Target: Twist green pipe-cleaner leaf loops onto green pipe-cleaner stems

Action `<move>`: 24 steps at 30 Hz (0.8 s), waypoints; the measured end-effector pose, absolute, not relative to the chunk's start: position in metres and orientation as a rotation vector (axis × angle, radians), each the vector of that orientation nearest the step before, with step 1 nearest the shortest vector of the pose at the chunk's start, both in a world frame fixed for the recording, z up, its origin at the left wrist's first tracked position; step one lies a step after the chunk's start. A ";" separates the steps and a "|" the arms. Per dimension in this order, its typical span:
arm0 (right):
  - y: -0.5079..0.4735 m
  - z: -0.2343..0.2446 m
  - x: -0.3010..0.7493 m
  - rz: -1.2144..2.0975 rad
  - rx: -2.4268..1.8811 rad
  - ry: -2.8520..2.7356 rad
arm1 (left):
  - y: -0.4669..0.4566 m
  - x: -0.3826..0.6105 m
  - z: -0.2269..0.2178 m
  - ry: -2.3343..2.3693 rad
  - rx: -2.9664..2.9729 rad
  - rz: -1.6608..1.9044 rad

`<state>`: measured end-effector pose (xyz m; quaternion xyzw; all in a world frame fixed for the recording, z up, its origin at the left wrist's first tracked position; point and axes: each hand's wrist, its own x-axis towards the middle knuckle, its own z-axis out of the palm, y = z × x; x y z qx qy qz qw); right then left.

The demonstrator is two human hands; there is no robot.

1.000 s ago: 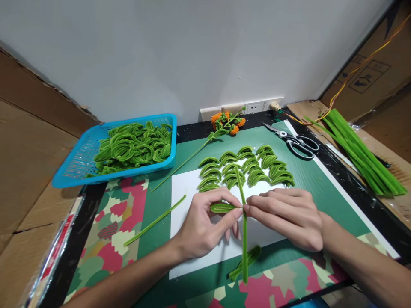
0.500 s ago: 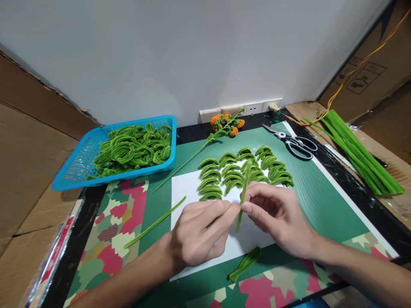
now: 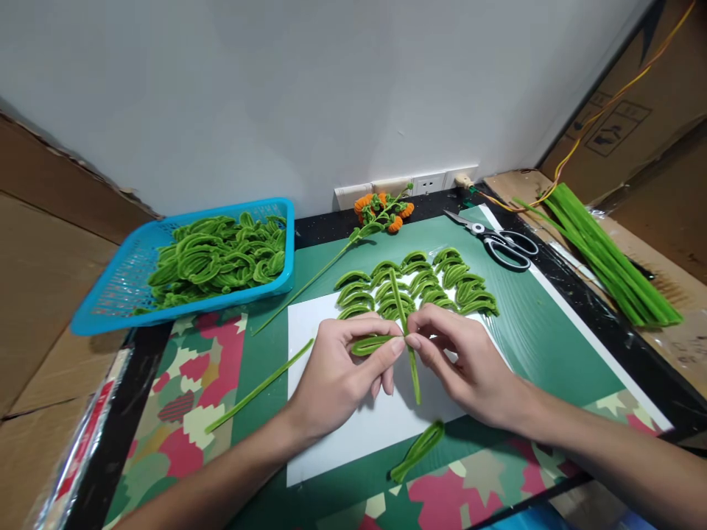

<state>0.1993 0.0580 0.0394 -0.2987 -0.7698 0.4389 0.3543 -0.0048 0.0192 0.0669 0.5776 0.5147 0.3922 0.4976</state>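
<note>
My left hand (image 3: 345,379) is closed on a looped green pipe cleaner (image 3: 369,345), whose rounded end points left inside the hand. Beside it, the thumb and fingertips of my right hand (image 3: 469,361) pinch where a straight green pipe cleaner (image 3: 414,379) crosses the loop's end. The straight piece stands roughly upright in view, and the fingertips cover the crossing. Below my hands lies a loose folded green loop (image 3: 418,450). Just beyond them, several rows of curved green leaf shapes (image 3: 356,288) rest on a white sheet (image 3: 314,449).
A blue basket (image 3: 93,316) of green loops stands at the left. An orange-flowered stem (image 3: 381,221), scissors (image 3: 500,243) and a bundle of green pipe cleaners (image 3: 607,258) lie further back. One single pipe cleaner (image 3: 259,386) rests left. Wall sockets (image 3: 429,184) line the back.
My left hand has turned so its thumb side faces up, showing the loop. The straight pipe cleaner now leans the other way, its top to the left. The view has shifted slightly.
</note>
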 end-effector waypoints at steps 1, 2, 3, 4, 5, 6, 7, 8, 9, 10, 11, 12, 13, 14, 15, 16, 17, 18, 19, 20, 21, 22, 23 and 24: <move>0.058 0.037 0.199 1.105 -0.756 -1.988 | 0.020 -0.005 0.066 1.220 1.346 0.939; 0.057 0.036 0.199 1.083 -0.743 -1.987 | 0.020 -0.005 0.066 1.196 1.299 0.931; 0.057 0.036 0.199 1.069 -0.735 -1.984 | 0.020 -0.005 0.065 1.179 1.255 0.924; 0.058 0.036 0.198 1.072 -0.737 -1.976 | 0.020 -0.005 0.064 1.174 1.218 0.921; 0.058 0.037 0.198 1.098 -0.753 -1.961 | 0.020 -0.004 0.062 1.185 1.196 0.930; 0.058 0.038 0.198 1.145 -0.776 -1.940 | 0.020 -0.004 0.061 1.212 1.205 0.955; 0.059 0.040 0.198 1.200 -0.798 -1.921 | 0.020 -0.003 0.060 1.251 1.249 0.999; 0.060 0.042 0.197 1.247 -0.812 -1.913 | 0.019 -0.002 0.059 1.289 1.321 1.053; 0.061 0.043 0.197 1.274 -0.814 -1.916 | 0.018 -0.001 0.058 1.318 1.402 1.100; 0.062 0.045 0.198 1.276 -0.806 -1.935 | 0.017 -0.001 0.057 1.333 1.477 1.134; 0.063 0.046 0.198 1.253 -0.791 -1.962 | 0.015 0.000 0.056 1.336 1.529 1.148; 0.063 0.046 0.199 1.210 -0.779 -1.984 | 0.014 0.001 0.055 1.335 1.545 1.153; 0.064 0.046 0.199 1.165 -0.773 -1.992 | 0.012 0.001 0.054 1.334 1.525 1.159; 0.064 0.046 0.200 1.139 -0.775 -1.980 | 0.010 0.002 0.053 1.333 1.490 1.175; 0.065 0.045 0.201 1.149 -0.775 -1.943 | 0.009 0.003 0.052 1.336 1.423 1.222; 0.065 0.045 0.201 1.205 -0.767 -1.882 | 0.007 0.003 0.051 1.327 1.361 1.263; 0.064 0.045 0.202 1.300 -0.752 -1.794 | 0.007 0.004 0.050 1.306 1.307 1.286; 0.064 0.045 0.202 1.414 -0.730 -1.688 | 0.006 0.005 0.049 1.277 1.259 1.284; 0.065 0.045 0.201 1.523 -0.704 -1.577 | 0.006 0.006 0.048 1.242 1.221 1.261; 0.065 0.046 0.200 1.609 -0.680 -1.477 | 0.006 0.007 0.047 1.205 1.184 1.218; 0.066 0.047 0.199 1.668 -0.664 -1.399 | 0.006 0.008 0.046 1.172 1.145 1.167; 0.067 0.048 0.198 1.699 -0.658 -1.344 | 0.005 0.009 0.044 1.152 1.104 1.136; 0.069 0.049 0.197 1.712 -0.662 -1.306 | 0.005 0.009 0.043 1.137 1.070 1.096; 0.070 0.050 0.196 1.713 -0.670 -1.283 | 0.004 0.009 0.041 1.141 1.066 1.092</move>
